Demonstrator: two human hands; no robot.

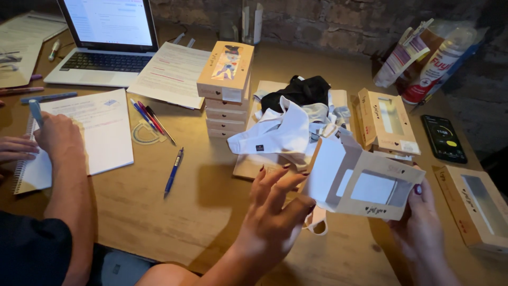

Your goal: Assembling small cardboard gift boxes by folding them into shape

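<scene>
My right hand (420, 220) grips the right end of a small cardboard box with a clear window (365, 185), held open above the wooden table (174, 222). My left hand (275, 212) is spread at the box's open left end, fingers apart, touching the flap and a white fabric strap hanging below it. Just behind lies a pile of white and black garments (288, 119) on flat cardboard.
A stack of several closed boxes (226, 87) stands mid-table. Two more window boxes lie at right (383, 122) (473, 206), beside a phone (443, 139). Another person's arm (63, 159) writes on a notebook at left, near pens (173, 170) and a laptop (106, 42).
</scene>
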